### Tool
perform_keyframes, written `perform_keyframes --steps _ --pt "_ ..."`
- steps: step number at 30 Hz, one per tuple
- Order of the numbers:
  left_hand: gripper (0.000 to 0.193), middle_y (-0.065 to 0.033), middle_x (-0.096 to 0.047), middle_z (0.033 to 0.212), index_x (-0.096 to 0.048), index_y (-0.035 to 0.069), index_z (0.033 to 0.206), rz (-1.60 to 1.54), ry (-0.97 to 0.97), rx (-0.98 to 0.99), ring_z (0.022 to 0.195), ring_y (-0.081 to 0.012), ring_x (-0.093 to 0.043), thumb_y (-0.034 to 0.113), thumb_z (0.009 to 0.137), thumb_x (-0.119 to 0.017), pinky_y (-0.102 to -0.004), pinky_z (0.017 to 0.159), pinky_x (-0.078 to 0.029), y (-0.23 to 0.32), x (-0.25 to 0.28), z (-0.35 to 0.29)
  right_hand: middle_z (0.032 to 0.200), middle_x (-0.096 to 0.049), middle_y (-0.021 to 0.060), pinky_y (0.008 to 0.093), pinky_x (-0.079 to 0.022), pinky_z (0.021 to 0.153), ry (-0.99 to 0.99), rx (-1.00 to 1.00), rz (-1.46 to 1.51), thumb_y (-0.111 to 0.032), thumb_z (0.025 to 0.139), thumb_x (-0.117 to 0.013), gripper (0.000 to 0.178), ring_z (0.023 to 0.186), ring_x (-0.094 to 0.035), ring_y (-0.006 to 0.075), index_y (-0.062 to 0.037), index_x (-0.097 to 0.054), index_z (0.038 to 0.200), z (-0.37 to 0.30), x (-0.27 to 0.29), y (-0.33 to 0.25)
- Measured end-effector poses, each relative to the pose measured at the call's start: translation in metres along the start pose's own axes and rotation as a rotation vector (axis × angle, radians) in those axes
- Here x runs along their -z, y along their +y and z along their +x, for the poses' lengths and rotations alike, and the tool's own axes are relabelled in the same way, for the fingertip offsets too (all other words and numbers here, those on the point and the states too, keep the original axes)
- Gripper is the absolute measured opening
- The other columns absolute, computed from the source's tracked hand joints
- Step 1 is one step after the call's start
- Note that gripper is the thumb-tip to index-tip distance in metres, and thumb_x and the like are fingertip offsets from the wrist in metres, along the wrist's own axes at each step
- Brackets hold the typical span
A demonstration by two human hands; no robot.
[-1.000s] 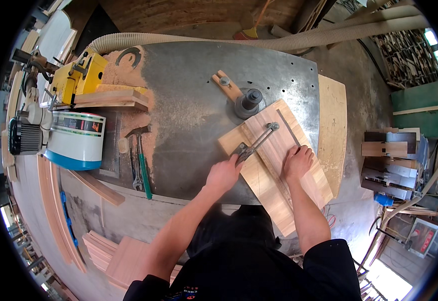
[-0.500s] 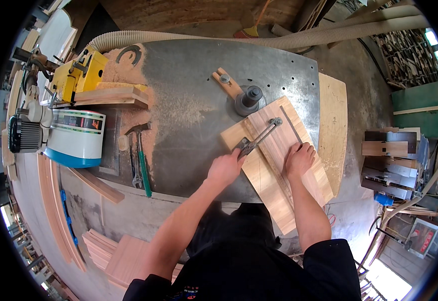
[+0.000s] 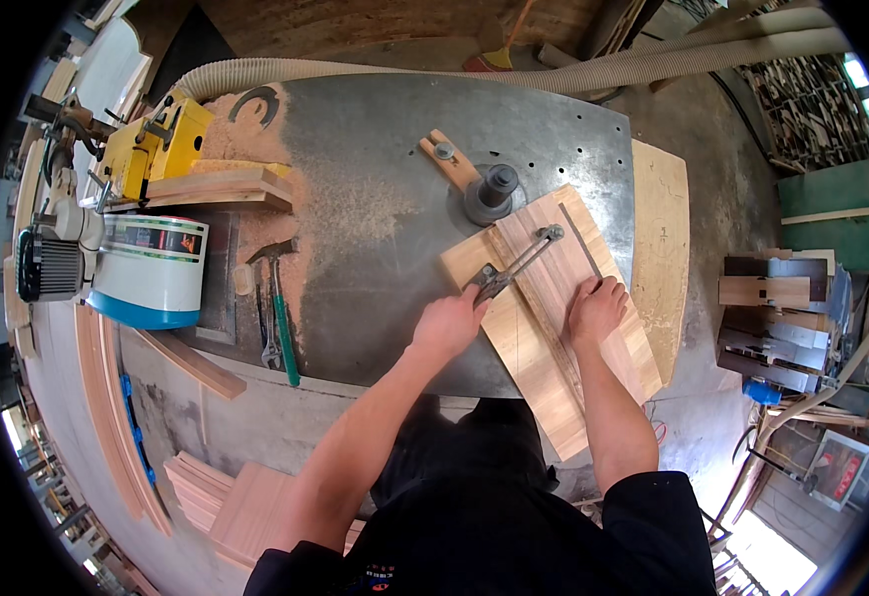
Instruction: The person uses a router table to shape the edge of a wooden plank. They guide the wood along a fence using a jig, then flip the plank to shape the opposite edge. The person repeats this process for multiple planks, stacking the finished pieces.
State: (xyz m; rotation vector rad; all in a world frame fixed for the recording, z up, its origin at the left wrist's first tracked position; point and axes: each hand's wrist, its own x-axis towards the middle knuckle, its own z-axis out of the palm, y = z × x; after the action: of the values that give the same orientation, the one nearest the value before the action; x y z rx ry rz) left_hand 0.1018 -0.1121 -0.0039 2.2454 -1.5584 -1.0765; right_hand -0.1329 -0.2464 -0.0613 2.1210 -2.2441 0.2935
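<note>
We saw the left hand [image 3: 448, 326] closed around the toggle clamp [image 3: 495, 282]; the right hand [image 3: 598, 309] rested curled on the wooden jig [image 3: 537, 368], but we could not tell if it gripped. The jig lay partly on the steel table [image 3: 375, 308], at five o'clock from the spindle [image 3: 497, 189].

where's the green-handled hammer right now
In the head view, the hammer lies at the left of the grey metal table, just right of the wrench.
</note>
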Motion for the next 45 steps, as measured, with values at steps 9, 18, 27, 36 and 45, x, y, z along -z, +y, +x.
perform_keyframes --steps 9,18,27,36,45 --pt "0.038 -0.0224 -0.073 0.087 -0.056 0.006 0.120 0.002 0.024 0.000 0.083 -0.0439 -0.071 0.041 0.108 -0.046 -0.0547 0.079 -0.056 0.001 -0.002 0.002 0.101 -0.061 0.0143 0.0495 -0.046 0.087 0.031 0.017 0.013 -0.027 0.101 -0.054 0.024 0.100 -0.058 0.0354 -0.0046 -0.060 0.096 0.001 0.002 0.000" --pt "0.037 -0.0226 -0.072 0.086 -0.056 0.006 0.117 -0.022 0.047 -0.021 0.084 -0.0445 -0.070 0.041 0.108 -0.047 -0.0555 0.078 -0.055 0.001 -0.003 0.003 0.101 -0.061 0.0145 0.0496 -0.046 0.086 0.065 0.043 0.014 -0.027 0.101 -0.054 0.022 0.100 -0.058 0.0354 -0.0050 -0.058 0.096 0.001 0.001 0.002" --pt "0.037 -0.0228 -0.072 0.086 -0.056 0.006 0.115 -0.018 0.032 -0.013 0.083 -0.0451 -0.070 0.042 0.108 -0.047 -0.0560 0.078 -0.055 0.003 -0.003 0.006 0.100 -0.062 0.0140 0.0491 -0.046 0.085 0.091 0.062 0.000 -0.025 0.100 -0.054 0.020 0.099 -0.059 0.0350 -0.0057 -0.058 0.096 0.001 -0.002 0.004" --pt "0.038 -0.0232 -0.073 0.089 -0.056 0.007 0.118 0.011 0.022 -0.009 0.085 -0.0450 -0.070 0.042 0.108 -0.046 -0.0559 0.080 -0.055 0.005 -0.001 0.008 0.102 -0.063 0.0146 0.0499 -0.046 0.086 0.050 0.033 0.002 -0.024 0.100 -0.053 0.020 0.101 -0.059 0.0358 -0.0048 -0.058 0.096 0.004 0.000 0.004" --pt "0.042 -0.0285 -0.072 0.092 -0.063 0.005 0.123 -0.053 0.060 0.023 0.091 -0.0495 -0.068 0.042 0.106 -0.051 -0.0580 0.084 -0.054 0.013 0.000 0.011 0.110 -0.062 0.0170 0.0505 -0.045 0.092 -0.033 0.000 0.027 -0.028 0.102 -0.050 0.027 0.110 -0.058 0.0362 -0.0034 -0.059 0.101 0.008 0.003 0.007"
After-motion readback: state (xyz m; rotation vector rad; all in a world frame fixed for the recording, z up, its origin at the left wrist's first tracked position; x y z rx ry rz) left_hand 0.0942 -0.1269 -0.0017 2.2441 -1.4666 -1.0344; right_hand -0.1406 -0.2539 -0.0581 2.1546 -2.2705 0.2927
